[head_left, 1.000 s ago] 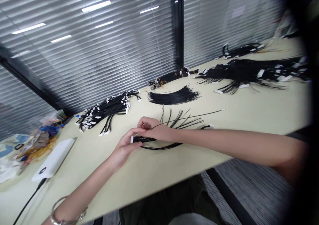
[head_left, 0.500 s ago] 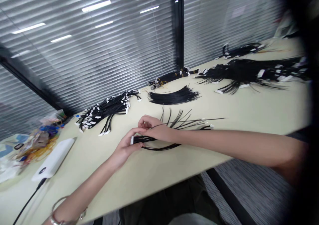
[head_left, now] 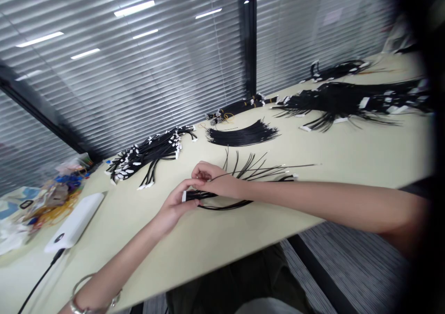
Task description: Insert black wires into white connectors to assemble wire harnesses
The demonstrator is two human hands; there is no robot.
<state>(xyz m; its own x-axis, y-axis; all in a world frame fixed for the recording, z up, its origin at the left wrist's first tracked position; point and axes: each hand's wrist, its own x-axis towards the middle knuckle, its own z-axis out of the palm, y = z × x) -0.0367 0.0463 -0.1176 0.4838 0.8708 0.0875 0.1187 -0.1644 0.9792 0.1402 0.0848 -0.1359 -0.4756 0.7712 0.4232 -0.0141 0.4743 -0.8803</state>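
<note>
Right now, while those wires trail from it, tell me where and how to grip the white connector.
Pinch the white connector beside its wire roots, coming from the left, thumb nearer you and fingers on the far side. The black wires run off rightward and fan out, so the left end looks the freer approach; the left hand reaches in from there.

The left hand [head_left: 173, 204] curves, thumb [head_left: 188, 206] on the near side; the right hand [head_left: 222, 181] touches its fingertips [head_left: 197, 181], fingers [head_left: 201, 167] curled, forearm [head_left: 306, 196] stretched right.
</note>
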